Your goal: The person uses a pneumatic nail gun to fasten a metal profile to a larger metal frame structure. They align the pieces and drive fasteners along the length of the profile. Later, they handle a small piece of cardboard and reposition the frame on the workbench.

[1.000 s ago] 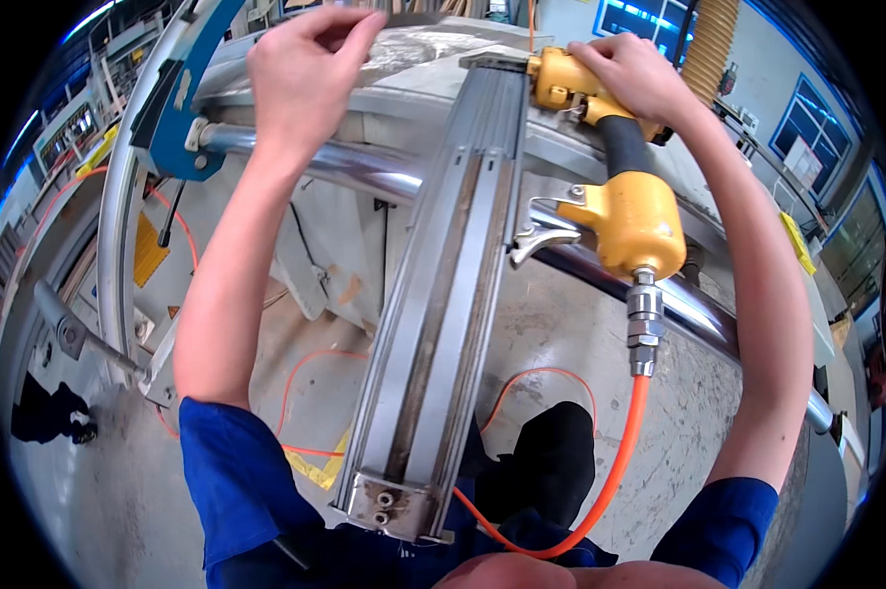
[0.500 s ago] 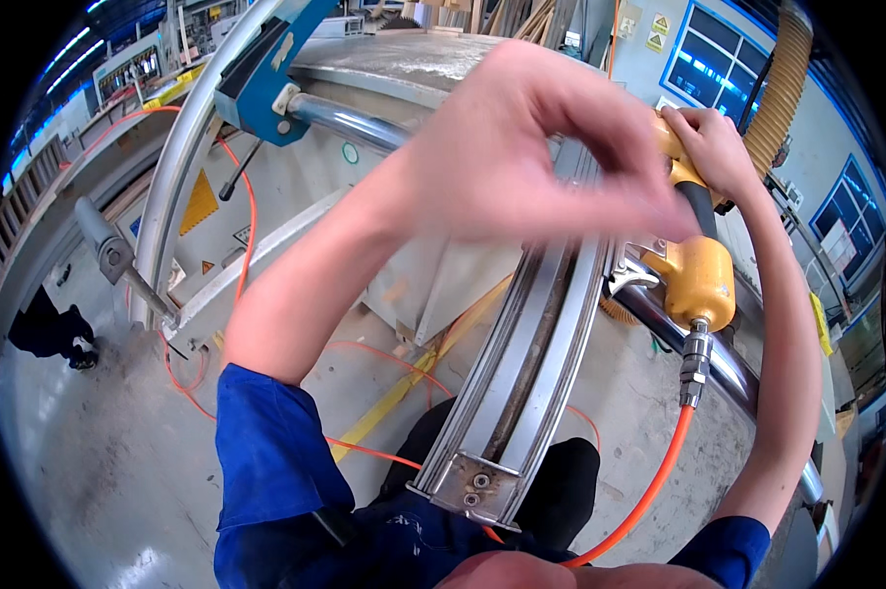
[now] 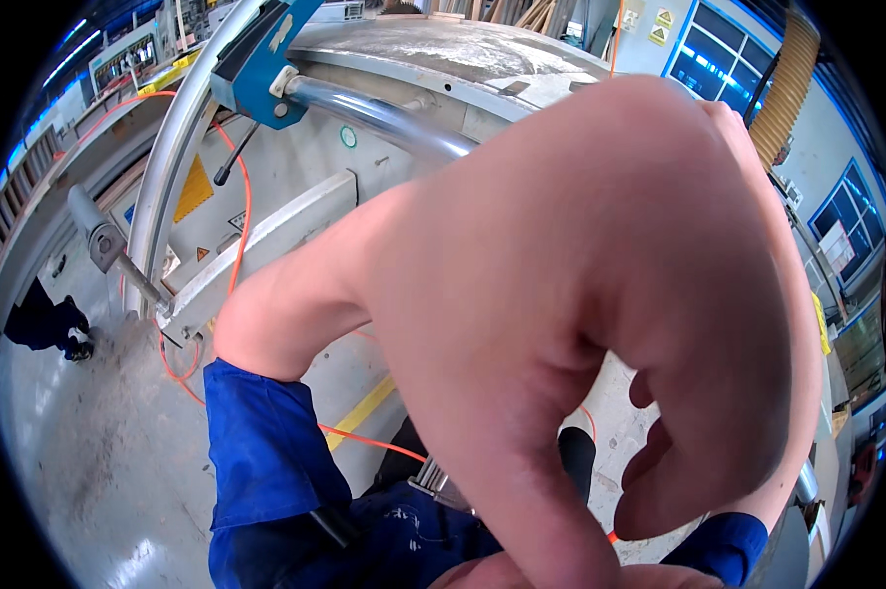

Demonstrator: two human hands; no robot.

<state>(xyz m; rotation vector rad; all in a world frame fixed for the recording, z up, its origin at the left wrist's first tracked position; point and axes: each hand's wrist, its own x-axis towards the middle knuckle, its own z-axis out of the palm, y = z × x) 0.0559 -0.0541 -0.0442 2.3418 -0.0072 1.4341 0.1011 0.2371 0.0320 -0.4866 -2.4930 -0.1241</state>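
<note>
My left hand (image 3: 600, 245) is raised very close to the head view and fills its middle and right. Its thumb points down, apart from the bent fingers, and nothing shows between them. Behind it, only a sliver of my right hand (image 3: 735, 126) shows at the upper right, with the forearm running down the right side. The right hand's fingers and whatever they touch are hidden. The yellow air tool seen earlier is covered too. Of the slotted aluminium rail (image 3: 437, 483), only the near end shows by my waist.
A sliding table (image 3: 414, 47) with a worn top lies at the back. Left of it are a blue bracket (image 3: 266, 74), a chrome bar (image 3: 374, 116) and a curved aluminium rail (image 3: 158, 187). An orange air hose (image 3: 247, 196) hangs there. Another person's legs (image 3: 46, 319) show far left.
My left hand has come from over the rail toward the head view, its thumb swinging downward. It now covers the yellow air tool, most of the rail and most of my right hand.
</note>
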